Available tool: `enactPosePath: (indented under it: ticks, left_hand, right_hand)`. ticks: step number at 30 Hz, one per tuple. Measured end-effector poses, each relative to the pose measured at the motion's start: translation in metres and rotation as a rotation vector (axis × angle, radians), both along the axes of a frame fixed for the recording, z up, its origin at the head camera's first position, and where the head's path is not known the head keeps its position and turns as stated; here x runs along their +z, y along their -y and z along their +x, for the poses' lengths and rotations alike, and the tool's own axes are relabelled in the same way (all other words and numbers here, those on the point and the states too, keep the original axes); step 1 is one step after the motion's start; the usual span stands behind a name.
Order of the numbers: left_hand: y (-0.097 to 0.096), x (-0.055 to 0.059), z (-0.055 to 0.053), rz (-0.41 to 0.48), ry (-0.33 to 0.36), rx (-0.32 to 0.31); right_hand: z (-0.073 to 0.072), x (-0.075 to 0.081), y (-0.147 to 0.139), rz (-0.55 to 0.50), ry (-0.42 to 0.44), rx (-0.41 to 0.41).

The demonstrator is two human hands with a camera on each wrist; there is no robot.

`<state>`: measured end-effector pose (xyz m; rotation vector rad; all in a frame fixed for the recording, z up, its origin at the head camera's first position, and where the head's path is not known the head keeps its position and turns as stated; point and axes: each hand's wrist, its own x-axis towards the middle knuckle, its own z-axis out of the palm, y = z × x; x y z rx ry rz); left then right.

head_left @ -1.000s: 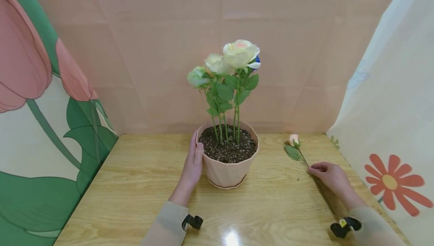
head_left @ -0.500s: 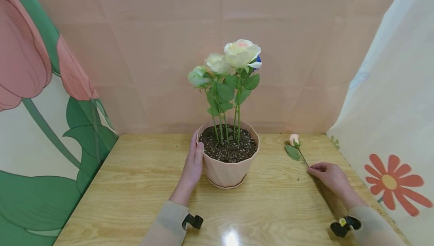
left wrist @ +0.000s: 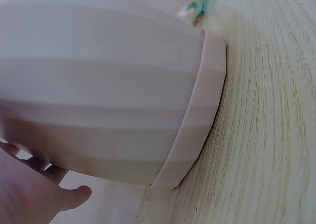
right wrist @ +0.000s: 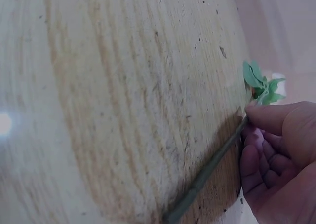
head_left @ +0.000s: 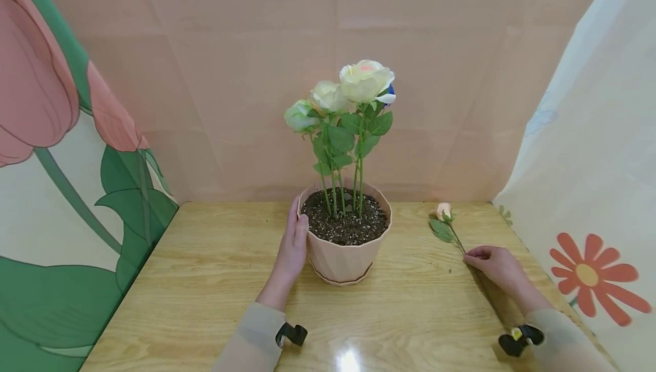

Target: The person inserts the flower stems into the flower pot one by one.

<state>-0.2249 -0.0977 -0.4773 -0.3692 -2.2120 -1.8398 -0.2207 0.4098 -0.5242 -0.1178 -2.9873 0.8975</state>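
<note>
A pale pink faceted flower pot (head_left: 340, 261) filled with dark soil (head_left: 348, 232) stands on the table. Several stems rise from the soil, bearing cream-white roses (head_left: 365, 82) and a greenish-white rose (head_left: 300, 116); a bit of a blue flower (head_left: 391, 94) shows behind. My left hand (head_left: 292, 249) rests against the pot's left side, fingers extended along it. At the right, a single pink rose (head_left: 444, 211) lies with its head toward the back. My right hand (head_left: 499, 268) pinches its green stem (right wrist: 202, 177) between thumb and fingers; the stem's lower end lies low over the wood.
The wooden table (head_left: 205, 281) ends at a pink cloth backdrop (head_left: 230, 76). Printed cloths flank it, one with tulips (head_left: 41, 76) at left and one with a red flower (head_left: 594, 275) at right. Dark specks lie on the wood.
</note>
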Motion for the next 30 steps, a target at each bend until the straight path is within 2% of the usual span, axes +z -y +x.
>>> enactPosePath:
  ticks: [3, 10, 18, 25, 30]
  left_hand:
    - [0.0, 0.0, 0.0, 0.007, 0.002, -0.002]
    - [0.0, -0.001, -0.001, 0.002, 0.0, -0.001]
    - [0.0, 0.0, 0.0, -0.001, 0.004, -0.003]
    - [0.0, -0.001, 0.0, -0.006, -0.001, -0.002]
    - [-0.001, -0.001, 0.0, 0.005, 0.004, -0.008]
  right_hand:
    - [-0.001, 0.0, 0.0, -0.008, 0.006, 0.006]
    - [-0.008, -0.018, -0.016, -0.107, 0.017, 0.032]
    - [0.002, 0.0, -0.001, -0.034, 0.028, 0.022]
    - [0.005, 0.004, -0.001, -0.052, 0.043, 0.0]
    - [0.007, 0.008, -0.001, -0.047, 0.002, 0.002]
